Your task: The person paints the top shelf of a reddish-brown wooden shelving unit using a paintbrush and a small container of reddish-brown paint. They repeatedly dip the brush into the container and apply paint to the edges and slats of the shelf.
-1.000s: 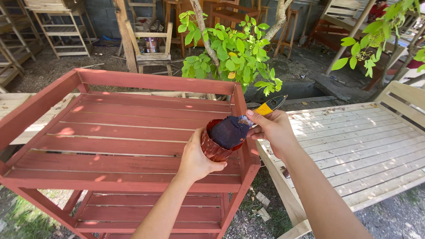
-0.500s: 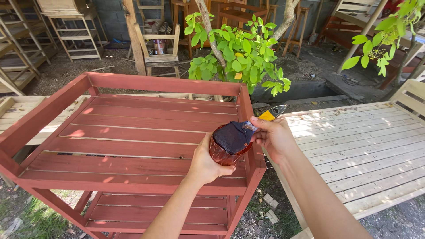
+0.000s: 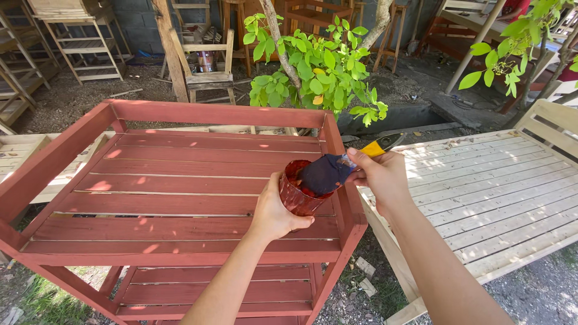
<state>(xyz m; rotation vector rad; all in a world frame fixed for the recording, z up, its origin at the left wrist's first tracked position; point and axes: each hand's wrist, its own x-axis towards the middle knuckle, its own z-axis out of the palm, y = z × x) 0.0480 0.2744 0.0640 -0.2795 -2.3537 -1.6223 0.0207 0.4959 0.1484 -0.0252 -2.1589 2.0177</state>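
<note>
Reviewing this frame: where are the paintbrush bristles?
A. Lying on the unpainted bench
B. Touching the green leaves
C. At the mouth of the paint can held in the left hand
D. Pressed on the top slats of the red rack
C: the right hand holds the paintbrush with its dark bristles over the mouth of the paint can, which the left hand grips.

Red paint cup [image 3: 298, 194] tilted; dark brush [image 3: 328, 173] bristles across rim.
</note>
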